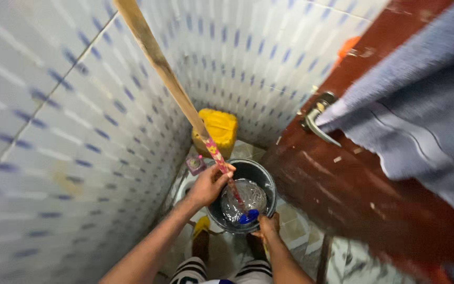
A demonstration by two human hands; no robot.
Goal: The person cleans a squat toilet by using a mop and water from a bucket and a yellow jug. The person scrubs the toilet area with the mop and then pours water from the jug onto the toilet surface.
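My left hand grips a long wooden mop stick low down, where a pink patterned wrap covers it. The stick slants up to the top left and runs down into a black bucket on the floor. In the bucket lie grey wet mop strands and a blue mop fitting. My right hand holds the bucket's near rim. My legs in striped shorts show at the bottom edge.
A yellow jerrycan stands in the tiled corner behind the bucket, a small purple container beside it. White walls with blue marks close in on the left and back. A brown door with a metal handle and a hanging grey-blue towel stands right.
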